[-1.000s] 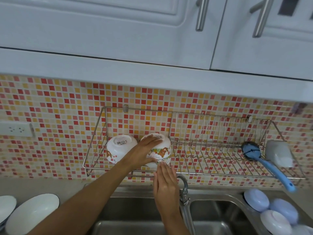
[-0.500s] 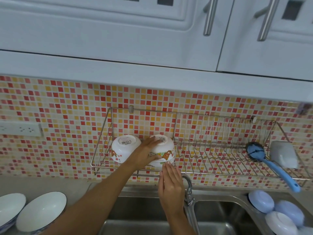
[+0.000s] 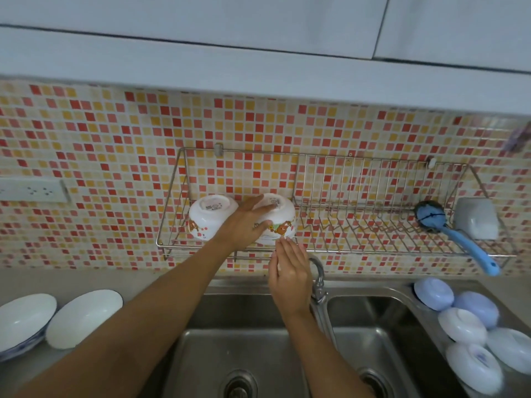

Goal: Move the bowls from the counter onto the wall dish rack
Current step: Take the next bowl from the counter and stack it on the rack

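A wire wall dish rack point(image 3: 339, 248) hangs on the tiled wall above the sink. Two white bowls with cartoon prints sit upside down at its left end. My left hand point(image 3: 244, 225) grips the right one point(image 3: 280, 216); the other bowl point(image 3: 211, 216) leans beside it. My right hand point(image 3: 290, 271) is just below the rack's front rail, fingers together, fingertips near the held bowl's rim. Two white bowls point(image 3: 83, 321) stand on the counter at the left, and several blue and white bowls point(image 3: 465, 326) lie upside down on the counter at the right.
A blue-handled brush point(image 3: 457, 237) and a grey holder point(image 3: 477, 221) occupy the rack's right end. A double steel sink point(image 3: 258, 354) with a tap point(image 3: 317, 280) lies below. White cabinets hang overhead. A wall socket point(image 3: 31, 191) is at the left.
The view has tilted downward, showing more sink and less cabinet. Both hands stay at the right bowl on the rack, hardly moved.
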Demonstrator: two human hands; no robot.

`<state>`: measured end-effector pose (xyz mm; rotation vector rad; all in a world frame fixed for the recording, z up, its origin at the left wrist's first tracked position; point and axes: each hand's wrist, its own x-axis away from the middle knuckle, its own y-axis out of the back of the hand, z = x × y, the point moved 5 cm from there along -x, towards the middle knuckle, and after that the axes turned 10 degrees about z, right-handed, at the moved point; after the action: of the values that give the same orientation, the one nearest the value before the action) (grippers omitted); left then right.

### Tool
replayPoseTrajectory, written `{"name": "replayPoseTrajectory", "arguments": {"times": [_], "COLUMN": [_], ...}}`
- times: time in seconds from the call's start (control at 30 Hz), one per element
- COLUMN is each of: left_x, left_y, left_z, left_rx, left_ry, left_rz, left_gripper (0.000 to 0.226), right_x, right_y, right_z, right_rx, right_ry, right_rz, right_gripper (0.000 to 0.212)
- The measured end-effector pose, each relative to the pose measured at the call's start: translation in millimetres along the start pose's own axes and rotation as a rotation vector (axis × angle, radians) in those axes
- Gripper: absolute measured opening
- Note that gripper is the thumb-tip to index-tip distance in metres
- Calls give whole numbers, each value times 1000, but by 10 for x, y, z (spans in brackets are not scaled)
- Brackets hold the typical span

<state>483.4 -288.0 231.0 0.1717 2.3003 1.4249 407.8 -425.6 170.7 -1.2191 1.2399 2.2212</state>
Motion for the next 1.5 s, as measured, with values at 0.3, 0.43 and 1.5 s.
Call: {"name": "replayPoseTrajectory", "arguments": {"times": [0.3, 0.43, 1.5], "left_x": [-3, 19, 1552], "left_y": [-10, -7, -504], "left_z": [-45, -102, 228], "left_rx": [-64, -106, -391], "left_ry": [-43, -62, 133], "left_rz": [18, 48, -54], "left_gripper": [49, 48, 56], "right_x": [-2, -4, 860], "right_y": [-3, 6, -415], "right_z": [-2, 1, 406], "right_rx": [0, -2, -114], "right_ry": [-9, -14, -177], "right_rz": [-12, -3, 551], "right_gripper": [29, 29, 76]}}
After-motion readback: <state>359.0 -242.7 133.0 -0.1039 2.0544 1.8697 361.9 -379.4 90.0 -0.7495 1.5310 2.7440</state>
